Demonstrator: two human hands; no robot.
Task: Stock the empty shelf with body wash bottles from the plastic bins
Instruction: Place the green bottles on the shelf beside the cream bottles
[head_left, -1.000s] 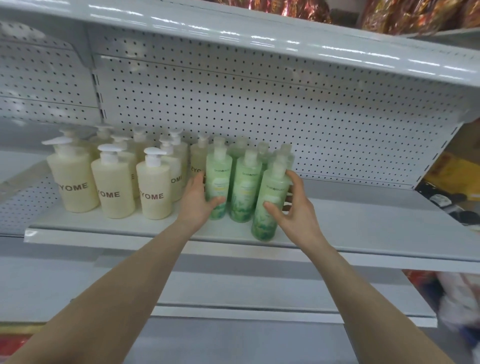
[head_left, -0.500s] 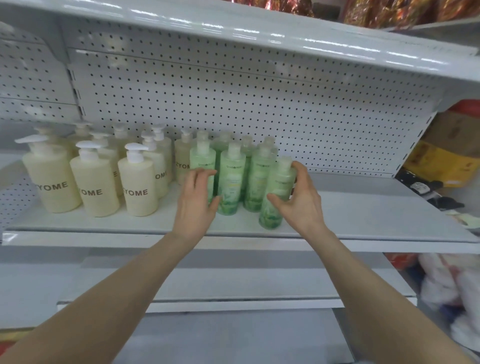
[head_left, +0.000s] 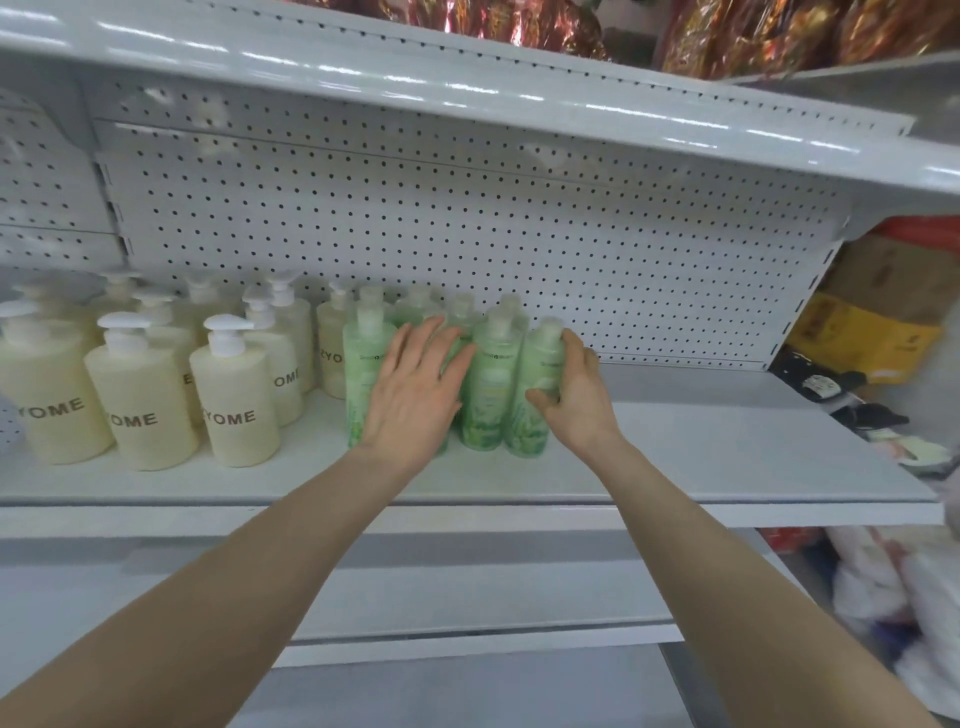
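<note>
The left hand presses flat, fingers straight, against the green bottles on the shelf, while the right hand curls around the rightmost bottle.

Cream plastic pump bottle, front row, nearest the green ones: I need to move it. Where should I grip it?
Probably the cream plastic pump bottle's narrow neck under its white pump head, from front and above: it stands upright, neighbouring cream bottles crowding its body.
</note>
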